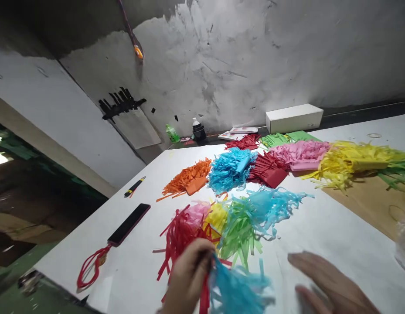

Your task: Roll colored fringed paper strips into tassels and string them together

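My left hand (191,274) is closed at the lower middle of the head view, pinching a blue paper tassel (238,288) whose fringe spreads to the right, blurred. Right of that fringe, my right hand (329,279) hovers with its fingers apart and nothing in them. Just beyond my left hand lie a red tassel (179,235), a pink one (197,213), a yellow one (217,216), a green one (239,231) and another blue one (270,207), bunched side by side with overlapping strips.
Fringed paper bundles form a back row: orange (191,176), blue (231,170), dark red (269,170), pink (302,155), yellow (359,161). A phone (128,224) with a red cord and a cutter (134,187) lie left. A white box (294,118) stands by the wall.
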### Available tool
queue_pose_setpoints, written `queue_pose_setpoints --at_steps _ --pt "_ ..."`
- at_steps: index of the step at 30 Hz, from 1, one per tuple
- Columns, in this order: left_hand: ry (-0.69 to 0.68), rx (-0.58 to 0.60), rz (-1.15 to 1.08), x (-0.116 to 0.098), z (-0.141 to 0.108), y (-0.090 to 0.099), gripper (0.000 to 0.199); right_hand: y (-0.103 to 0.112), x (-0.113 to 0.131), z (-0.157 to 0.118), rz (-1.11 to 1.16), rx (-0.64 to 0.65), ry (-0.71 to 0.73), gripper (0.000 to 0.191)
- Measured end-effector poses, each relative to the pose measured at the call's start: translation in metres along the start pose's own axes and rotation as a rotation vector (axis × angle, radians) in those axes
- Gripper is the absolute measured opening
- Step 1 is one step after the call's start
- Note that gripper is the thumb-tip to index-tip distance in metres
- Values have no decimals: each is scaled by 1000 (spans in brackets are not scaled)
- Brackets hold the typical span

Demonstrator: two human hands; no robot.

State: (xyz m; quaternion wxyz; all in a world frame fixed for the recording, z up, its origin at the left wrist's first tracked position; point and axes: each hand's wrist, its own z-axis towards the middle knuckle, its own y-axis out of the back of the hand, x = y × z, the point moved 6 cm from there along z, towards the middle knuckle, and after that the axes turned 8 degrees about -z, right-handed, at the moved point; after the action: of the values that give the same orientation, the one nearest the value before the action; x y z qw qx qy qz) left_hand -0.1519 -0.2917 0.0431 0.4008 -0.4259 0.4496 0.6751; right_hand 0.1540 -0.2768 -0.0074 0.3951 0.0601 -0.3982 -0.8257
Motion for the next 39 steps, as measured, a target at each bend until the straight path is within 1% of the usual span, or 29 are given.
queue_pose_setpoints --at_steps 1,3,4,5,6,7,8,9,10,12,14,15,16,17,19,21,22,23,24,25,26,27,28,29,31,33,35,37,39 --pt "-60 -29 117 -9 22 24 19 -4 -16 11 -28 48 -4 35" --pt "-130 -2 324 -20 66 57 20 -18 -46 36 -83 157 7 33" --pt "-153 22 403 -23 87 66 25 -27 -58 50 -106 181 41 32" --pt "-166 57 479 -24 105 69 31 -38 -69 66 -116 205 58 33" --pt "-179 87 537 -24 120 65 38 -49 -79 82 -125 216 72 35" --pt "-191 124 577 -23 131 55 43 -61 -87 99 -133 227 88 37" --pt "-202 164 599 -21 140 39 46 -74 -93 116 -140 243 109 37" --pt "-213 209 605 -19 147 18 47 -86 -97 131 -148 261 140 36" --pt "-223 261 596 -16 151 -7 45 -97 -99 145 -160 281 173 33" --pt "-234 370 586 -7 157 -62 42 -112 -98 166 -187 317 246 26" --pt "-231 452 600 2 161 -110 47 -113 -94 173 -226 321 310 15" --pt "-231 485 605 6 163 -129 47 -107 -91 170 -250 305 336 12" --pt "-238 514 604 8 163 -145 45 -97 -87 164 -275 277 357 13" --pt "-255 542 597 9 161 -156 39 -84 -82 154 -299 242 375 16" --pt "-316 593 567 4 148 -170 25 -50 -70 124 -341 166 396 25" --pt "-395 648 536 -4 124 -176 28 -15 -55 92 -356 112 392 24" --pt "-474 674 534 -9 108 -179 29 2 -49 78 -353 78 370 26" --pt "-586 690 542 -14 90 -182 29 16 -43 67 -344 55 333 30" --pt "-720 695 556 -19 70 -185 25 25 -38 57 -336 56 311 34" --pt "-857 686 572 -22 50 -187 21 29 -34 50 -318 73 293 37" --pt "-982 664 582 -24 31 -190 21 31 -30 43 -286 79 275 34" --pt "-1073 626 583 -24 14 -192 25 29 -28 37 -248 79 254 27" --pt "-1120 582 575 -23 2 -193 30 26 -26 31 -207 74 229 22" --pt "-1149 538 564 -21 -8 -193 34 23 -24 24 -175 52 206 24" --pt "-1190 441 546 -17 -24 -190 37 18 -17 8 -184 8 187 34" --pt "-1193 375 561 -12 -34 -183 37 17 -6 -10 -266 8 235 38" --pt "-1142 353 606 -6 -41 -176 37 21 6 -27 -331 0 275 40" --pt "-1083 339 628 -1 -48 -170 39 27 15 -39 -349 -6 283 43" --pt "-1093 320 579 1 -60 -167 39 28 21 -47 -353 -4 286 46"
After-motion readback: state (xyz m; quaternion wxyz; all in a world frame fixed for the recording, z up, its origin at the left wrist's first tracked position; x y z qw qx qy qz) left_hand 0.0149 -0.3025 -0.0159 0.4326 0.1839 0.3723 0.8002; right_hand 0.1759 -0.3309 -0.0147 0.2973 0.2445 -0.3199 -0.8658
